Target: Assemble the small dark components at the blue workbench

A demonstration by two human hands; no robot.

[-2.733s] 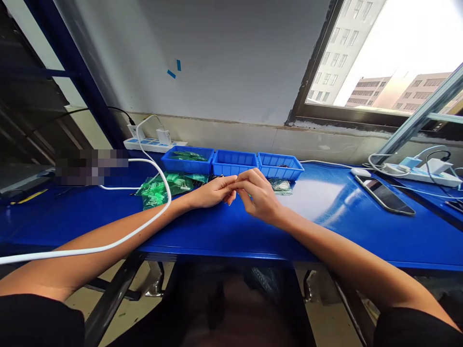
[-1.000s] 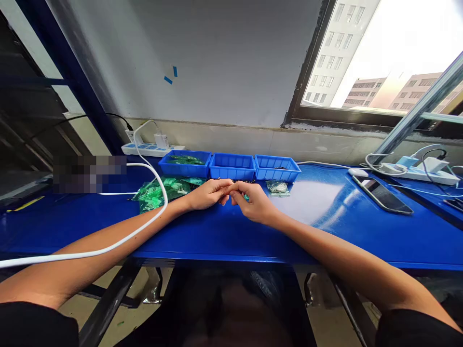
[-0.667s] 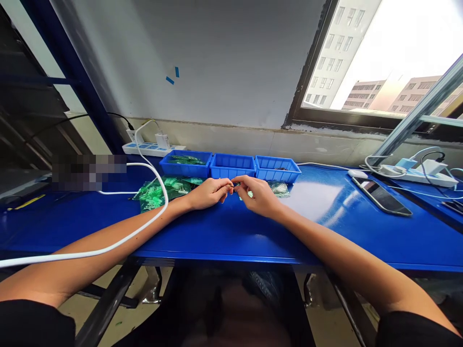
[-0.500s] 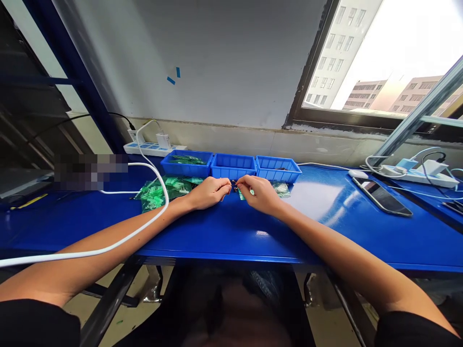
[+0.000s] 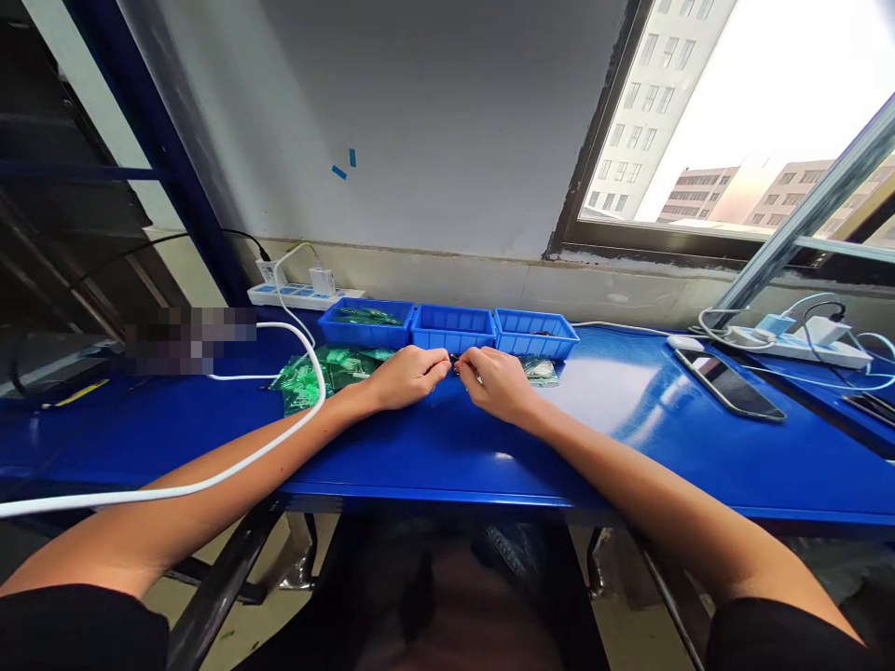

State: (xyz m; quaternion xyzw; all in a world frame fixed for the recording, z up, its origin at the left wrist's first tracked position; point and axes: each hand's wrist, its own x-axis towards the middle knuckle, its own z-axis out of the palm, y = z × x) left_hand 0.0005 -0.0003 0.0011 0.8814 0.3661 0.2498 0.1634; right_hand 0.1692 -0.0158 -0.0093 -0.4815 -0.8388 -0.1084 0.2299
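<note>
Between our fingertips, over the middle of the bench, we have a small dark piece, with hardly more than a speck of it showing. Our left hand is drawn in, thumb and forefinger pinched together on the piece's left side; our right hand pinches it from the right, fingers curled. A narrow gap parts the two hands.

Just beyond them, three blue bins stand in a row. The left bin holds a layer of flat green packets. Of the middle bin we see ribbed inner walls, its floor being partly hidden by the near wall. The right bin has a few dark bits toward its right end. Shiny green bags lie before the left bin, partly behind our left arm, and a clear bag with pale contents sits just past our right hand.

We cannot tell the piece's shape, or whether it is one part or several. A patch at far left is blurred out, and a white cable crosses before our left arm, cut off at the left edge.
</note>
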